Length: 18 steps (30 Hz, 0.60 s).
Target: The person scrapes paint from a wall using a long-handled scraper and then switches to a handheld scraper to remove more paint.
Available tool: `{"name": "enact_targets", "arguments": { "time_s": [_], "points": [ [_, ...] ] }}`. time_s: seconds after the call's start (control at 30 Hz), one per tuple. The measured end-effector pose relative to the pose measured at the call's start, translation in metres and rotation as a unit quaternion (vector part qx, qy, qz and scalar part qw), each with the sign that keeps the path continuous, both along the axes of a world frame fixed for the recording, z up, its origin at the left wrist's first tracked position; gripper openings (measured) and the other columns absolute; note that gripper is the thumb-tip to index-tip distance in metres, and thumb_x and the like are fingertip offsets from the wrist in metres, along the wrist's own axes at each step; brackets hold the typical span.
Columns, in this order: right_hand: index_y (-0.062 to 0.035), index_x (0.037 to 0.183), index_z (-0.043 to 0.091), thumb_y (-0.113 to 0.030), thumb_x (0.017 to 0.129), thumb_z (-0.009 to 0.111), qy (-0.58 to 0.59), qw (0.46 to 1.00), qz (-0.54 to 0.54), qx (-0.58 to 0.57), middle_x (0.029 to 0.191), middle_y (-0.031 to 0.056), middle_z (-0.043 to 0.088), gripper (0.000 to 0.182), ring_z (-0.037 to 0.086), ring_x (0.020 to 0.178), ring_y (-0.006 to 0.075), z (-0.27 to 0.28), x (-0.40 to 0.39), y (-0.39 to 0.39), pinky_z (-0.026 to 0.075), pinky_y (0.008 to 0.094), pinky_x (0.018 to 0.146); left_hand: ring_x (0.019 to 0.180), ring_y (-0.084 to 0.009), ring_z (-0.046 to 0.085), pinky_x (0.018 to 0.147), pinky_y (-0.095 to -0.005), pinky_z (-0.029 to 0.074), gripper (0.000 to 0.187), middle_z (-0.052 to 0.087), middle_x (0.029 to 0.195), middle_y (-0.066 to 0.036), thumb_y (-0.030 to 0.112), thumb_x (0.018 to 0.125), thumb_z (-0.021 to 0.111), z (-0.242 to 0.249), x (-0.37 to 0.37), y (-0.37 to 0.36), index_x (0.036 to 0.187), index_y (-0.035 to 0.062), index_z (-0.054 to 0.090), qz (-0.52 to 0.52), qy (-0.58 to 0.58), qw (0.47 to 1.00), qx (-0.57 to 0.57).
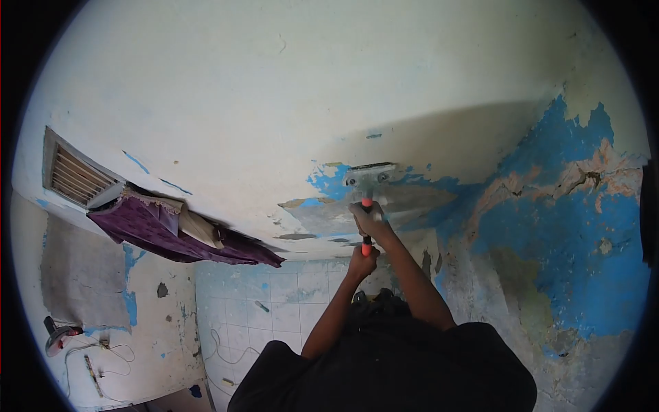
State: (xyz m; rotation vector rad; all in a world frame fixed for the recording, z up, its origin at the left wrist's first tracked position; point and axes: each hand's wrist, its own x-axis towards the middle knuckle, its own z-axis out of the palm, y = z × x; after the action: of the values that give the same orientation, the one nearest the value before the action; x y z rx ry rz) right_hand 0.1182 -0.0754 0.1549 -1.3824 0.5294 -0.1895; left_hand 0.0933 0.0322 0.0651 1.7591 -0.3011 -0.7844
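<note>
A wide scraper (371, 176) with a metal head and an orange and black handle is held against the wall in front of me. My right hand (371, 221) grips the handle just below the head. Lower down, my left hand (364, 262) is wrapped round the orange end of the same handle. The blade edge lies at a patch of blue paint (329, 180) among peeling white paint. Bare grey plaster (412, 202) shows beside and below the head. Whether the blade is cutting under the paint cannot be made out.
A purple cloth (154, 230) hangs at the left below a slatted vent (79, 172). Blue paint (583, 275) and cracked plaster (508, 189) cover the right wall. Below are floor tiles (285, 312) with a loose cable (230, 357). A power tool (58, 336) is at the lower left.
</note>
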Motion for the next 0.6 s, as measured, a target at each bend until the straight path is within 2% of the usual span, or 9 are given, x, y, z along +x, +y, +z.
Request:
{"name": "enact_targets", "arguments": {
  "time_s": [0.07,0.17,0.23,0.27,0.43,0.53,0.6],
  "points": [
    [-0.0106,0.054,0.043,-0.023,0.087,0.058,0.019,1.0,-0.003,0.016,0.042,-0.0007,0.04,0.038,0.038,0.032,0.0107,-0.007,0.002,-0.003,0.033,0.0285,0.034,0.04,-0.0163,0.049,0.04,-0.033,0.038,0.024,0.049,0.048,-0.006,0.02,0.075,0.058,-0.004,-0.004,0.004,0.061,0.0019,0.051,-0.008,0.026,0.999,0.024],
    [-0.0109,0.055,0.043,-0.023,0.087,0.058,0.039,0.996,-0.022,0.077,0.042,-0.0008,0.039,0.038,0.038,0.032,0.0103,-0.07,-0.013,0.01,0.033,0.0277,0.035,0.04,-0.0165,0.05,0.04,-0.0328,0.038,0.027,0.049,0.048,-0.006,0.022,0.075,0.059,-0.046,-0.02,0.032,0.059,0.0024,0.05,-0.042,0.096,0.991,0.088],
    [-0.0111,0.056,0.044,-0.022,0.088,0.058,0.051,0.988,-0.03,0.146,0.043,-0.0011,0.039,0.036,0.037,0.032,0.0099,-0.078,-0.02,0.015,0.033,0.0273,0.035,0.038,-0.0155,0.048,0.038,-0.0314,0.037,0.025,0.049,0.048,-0.006,0.02,0.078,0.059,-0.061,-0.02,0.038,0.063,0.0022,0.051,-0.047,0.095,0.99,0.09],
    [-0.0112,0.057,0.044,-0.022,0.088,0.058,0.028,0.99,-0.019,0.138,0.043,-0.0014,0.039,0.036,0.037,0.032,0.0096,-0.082,-0.018,0.014,0.033,0.0272,0.035,0.037,-0.015,0.048,0.037,-0.0307,0.037,0.024,0.049,0.048,-0.006,0.019,0.079,0.06,-0.068,-0.02,0.04,0.064,0.0021,0.052,-0.049,0.095,0.99,0.092],
    [-0.0118,0.058,0.044,-0.025,0.088,0.06,-0.026,0.995,0.006,0.1,0.044,-0.003,0.038,0.036,0.037,0.034,0.008,-0.013,-0.017,0.006,0.031,0.0259,0.035,0.038,-0.0149,0.049,0.037,-0.0312,0.037,0.026,0.049,0.048,-0.004,0.023,0.078,0.059,-0.016,-0.016,0.022,0.061,0.0038,0.051,-0.024,0.075,0.996,0.032],
    [-0.0119,0.057,0.043,-0.03,0.089,0.06,-0.058,0.991,-0.006,0.12,0.044,-0.0033,0.038,0.04,0.038,0.035,0.0074,-0.007,-0.025,0.013,0.031,0.0249,0.036,0.038,-0.0149,0.048,0.036,-0.0306,0.036,0.027,0.049,0.048,-0.004,0.023,0.079,0.058,-0.019,-0.018,0.023,0.062,0.0038,0.051,-0.029,0.097,0.995,0.011],
    [-0.012,0.056,0.042,-0.032,0.089,0.059,-0.009,0.994,0.008,0.111,0.044,-0.0035,0.037,0.043,0.038,0.035,0.0073,-0.038,-0.033,0.023,0.03,0.0246,0.036,0.038,-0.0152,0.049,0.036,-0.0305,0.036,0.027,0.049,0.048,-0.004,0.023,0.081,0.057,-0.032,-0.023,0.026,0.063,0.0035,0.05,-0.03,0.115,0.993,0.006]
  ]
}}
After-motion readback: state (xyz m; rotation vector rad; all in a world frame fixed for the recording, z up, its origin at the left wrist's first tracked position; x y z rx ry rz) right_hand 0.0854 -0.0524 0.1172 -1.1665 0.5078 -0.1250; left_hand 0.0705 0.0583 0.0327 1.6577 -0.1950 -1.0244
